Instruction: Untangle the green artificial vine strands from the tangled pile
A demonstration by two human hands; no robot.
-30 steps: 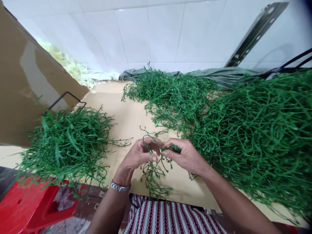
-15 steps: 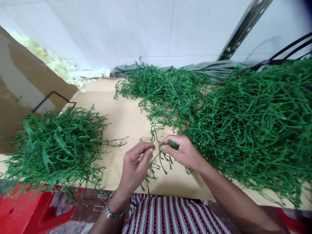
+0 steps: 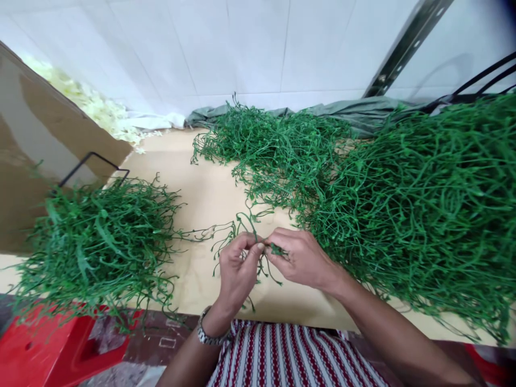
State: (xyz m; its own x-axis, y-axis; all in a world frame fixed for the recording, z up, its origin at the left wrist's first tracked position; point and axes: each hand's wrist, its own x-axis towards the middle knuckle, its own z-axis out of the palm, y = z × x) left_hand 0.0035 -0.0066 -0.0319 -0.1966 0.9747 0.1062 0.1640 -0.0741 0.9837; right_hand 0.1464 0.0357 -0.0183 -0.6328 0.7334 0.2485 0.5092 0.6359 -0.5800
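My left hand pinches thin green artificial plant stems between thumb and forefinger, just above the table in front of me. Close against it, my right hand is closed on the same stems, with a small dark green bit showing between its fingers. Curly stem ends fan out to the left of and below the fingertips. The exact join between the fingers is hidden. A large heap of green stems lies by my right forearm, and a smaller pile spreads behind my hands.
On the left, leafy green sprays bunch beside a black wire frame and a cardboard box. Pale yellow petals lie behind the box. A red stool stands below the table's left front edge. A tiled wall closes the back.
My left hand has moved right to meet the right hand and now pinches the stems. The loose stem ends have swung to the left.
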